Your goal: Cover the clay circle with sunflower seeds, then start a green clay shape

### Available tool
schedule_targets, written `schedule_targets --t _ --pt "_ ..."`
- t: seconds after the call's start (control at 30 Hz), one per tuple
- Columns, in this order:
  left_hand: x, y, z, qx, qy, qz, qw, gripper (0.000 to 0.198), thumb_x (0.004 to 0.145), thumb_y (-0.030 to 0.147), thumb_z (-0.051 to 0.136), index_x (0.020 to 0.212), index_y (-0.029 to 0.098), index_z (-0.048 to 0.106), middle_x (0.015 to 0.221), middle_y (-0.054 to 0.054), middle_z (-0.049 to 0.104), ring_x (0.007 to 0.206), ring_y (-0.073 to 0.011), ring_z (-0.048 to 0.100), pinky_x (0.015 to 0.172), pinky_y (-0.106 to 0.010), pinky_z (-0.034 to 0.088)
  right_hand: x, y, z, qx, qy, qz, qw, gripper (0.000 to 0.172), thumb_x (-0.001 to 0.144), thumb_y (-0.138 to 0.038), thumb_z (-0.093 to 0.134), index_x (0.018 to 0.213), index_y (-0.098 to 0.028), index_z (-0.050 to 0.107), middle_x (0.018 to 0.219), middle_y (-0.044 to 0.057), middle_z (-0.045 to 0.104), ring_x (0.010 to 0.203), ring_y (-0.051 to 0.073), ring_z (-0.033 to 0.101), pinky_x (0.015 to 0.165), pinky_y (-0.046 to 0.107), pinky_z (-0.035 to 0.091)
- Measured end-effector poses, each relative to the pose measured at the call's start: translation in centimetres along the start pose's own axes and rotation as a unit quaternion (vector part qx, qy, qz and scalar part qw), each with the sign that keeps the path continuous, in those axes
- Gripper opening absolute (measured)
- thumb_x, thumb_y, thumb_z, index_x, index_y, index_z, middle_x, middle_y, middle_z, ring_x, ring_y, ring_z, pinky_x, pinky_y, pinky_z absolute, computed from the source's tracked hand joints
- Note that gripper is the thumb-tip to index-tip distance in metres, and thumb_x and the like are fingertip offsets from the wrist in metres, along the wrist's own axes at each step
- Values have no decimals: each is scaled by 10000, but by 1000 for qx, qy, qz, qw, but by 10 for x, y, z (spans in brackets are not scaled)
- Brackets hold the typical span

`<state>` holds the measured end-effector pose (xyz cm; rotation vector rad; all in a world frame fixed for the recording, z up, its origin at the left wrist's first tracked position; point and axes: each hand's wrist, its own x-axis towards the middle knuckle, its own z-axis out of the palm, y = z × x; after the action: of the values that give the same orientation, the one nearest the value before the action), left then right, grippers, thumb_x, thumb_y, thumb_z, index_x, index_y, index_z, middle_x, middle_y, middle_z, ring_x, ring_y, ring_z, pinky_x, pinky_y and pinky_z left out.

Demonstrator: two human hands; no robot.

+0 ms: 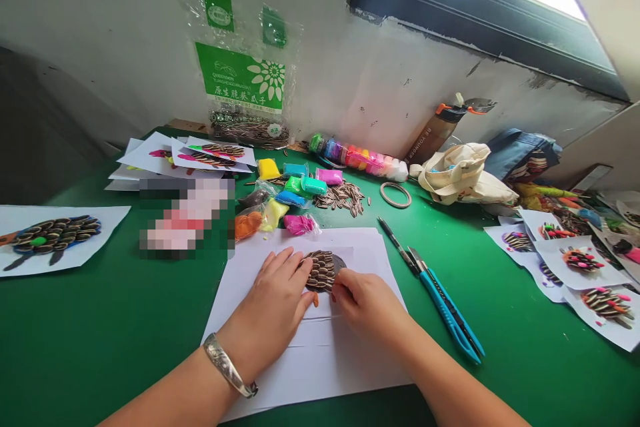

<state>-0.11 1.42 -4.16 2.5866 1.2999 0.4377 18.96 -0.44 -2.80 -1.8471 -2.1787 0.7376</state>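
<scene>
A dark clay patch covered with sunflower seeds [321, 269] lies on a white sheet of paper [310, 353] on the green table [115, 333]. My left hand [276, 297] lies flat on the paper with its fingers stretched out against the patch's left edge; a silver bracelet is on the wrist. My right hand [361, 297] sits at the patch's lower right edge, fingertips pinched together on something too small to make out.
Coloured clay packets [293, 190] and a pile of loose seeds [344, 197] lie beyond the paper. A pen [395, 244] and a blue craft knife [445, 303] lie to the right. Finished seed pictures sit at left [50, 237] and right [580, 260]. A seed bag [245, 90] leans on the wall.
</scene>
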Motion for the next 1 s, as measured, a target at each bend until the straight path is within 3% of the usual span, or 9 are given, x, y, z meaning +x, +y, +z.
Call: schedule_targets --t 0.27,1.0 --pt "0 -1 0 -3 -3 1 1000 419 881 259 550 1283 147 517 1316 -128 555 1279 -300 438 1086 -523 332 -4 7 -4 138 19 -17 990 186 866 -201 464 759 -200 616 657 -30 621 565 103 496 523 210 294" --pt "-1 -2 2 -22 19 -4 1000 404 883 265 543 1277 180 520 1312 -115 560 1280 -305 439 1075 -533 345 -1 6 -4 139 27 -12 990 196 869 -182 459 728 -200 594 674 -23 648 594 118 541 552 214 327"
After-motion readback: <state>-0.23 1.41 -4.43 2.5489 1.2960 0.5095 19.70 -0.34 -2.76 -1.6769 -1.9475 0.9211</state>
